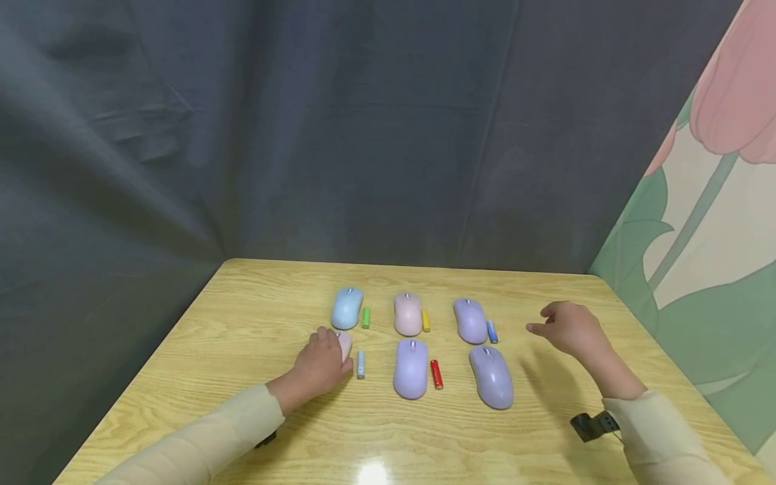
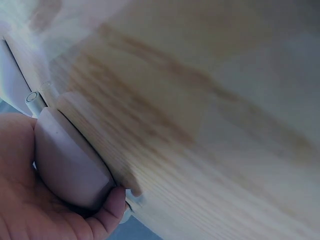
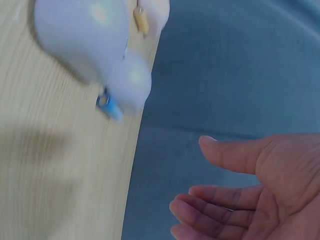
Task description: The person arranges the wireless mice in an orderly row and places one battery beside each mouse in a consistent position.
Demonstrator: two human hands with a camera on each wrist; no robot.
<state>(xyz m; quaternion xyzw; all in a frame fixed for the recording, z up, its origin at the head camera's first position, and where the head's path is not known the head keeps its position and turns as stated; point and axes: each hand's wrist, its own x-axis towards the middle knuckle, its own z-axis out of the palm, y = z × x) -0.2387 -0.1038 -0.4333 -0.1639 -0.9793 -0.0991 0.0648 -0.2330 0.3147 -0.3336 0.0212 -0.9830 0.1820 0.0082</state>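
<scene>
My left hand (image 1: 321,362) grips a pale pink computer mouse (image 1: 345,344) at the left of the front row; in the left wrist view the thumb and fingers curl round the sides of the mouse (image 2: 72,157). A light blue battery (image 1: 360,364) lies just right of that hand. My right hand (image 1: 572,329) is held above the table's right side, fingers loosely bent and apart, with nothing in them. Nearest to it are a purple mouse (image 1: 470,320), a blue battery (image 1: 492,331) and a greyish purple mouse (image 1: 492,377).
In the back row are a blue mouse (image 1: 347,308), a green battery (image 1: 366,317), a pink mouse (image 1: 407,314) and a yellow battery (image 1: 426,320). A lavender mouse (image 1: 411,369) and a red battery (image 1: 436,374) lie front centre. Dark cloth (image 1: 388,135) hangs behind the wooden table (image 1: 291,283).
</scene>
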